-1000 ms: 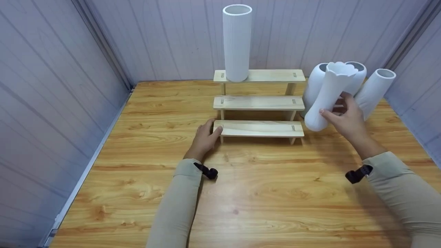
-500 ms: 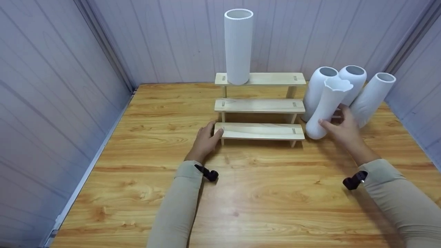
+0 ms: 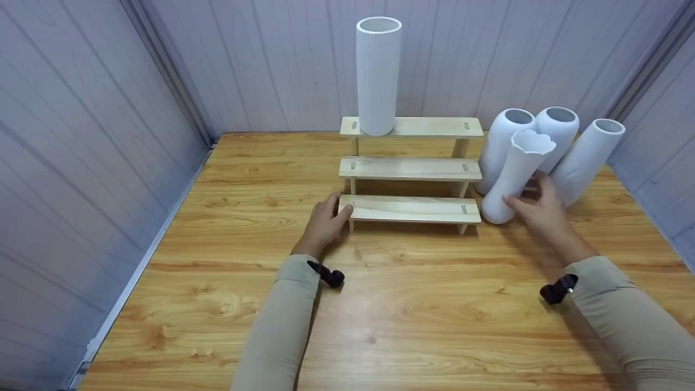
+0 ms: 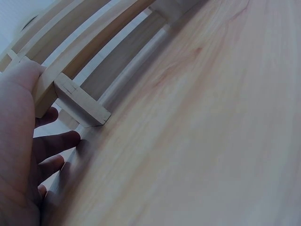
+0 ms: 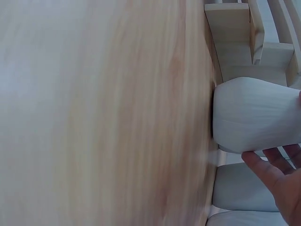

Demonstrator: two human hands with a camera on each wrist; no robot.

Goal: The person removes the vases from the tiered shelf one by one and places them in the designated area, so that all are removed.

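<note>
My right hand holds a white vase with a scalloped rim by its lower part, thumb on the near side. In the right wrist view the base of this vase is down at the tabletop, beside the end of the wooden stand. At the left end of the three-tier wooden stand, my left hand grips the lowest board. Its thumb lies on top; in the left wrist view fingertips show under the board. A tall ribbed cylindrical vase stands upright on the top tier, toward the left.
Behind and beside the held vase stand two rounded white vases and a slimmer tapered vase, close together. The wood-grain table is bounded by panelled walls at the back and both sides.
My right hand has lowered the scalloped vase to the tabletop, right of the stand, in front of the other vases. My left hand stays on the stand. The head view has tilted slightly.
</note>
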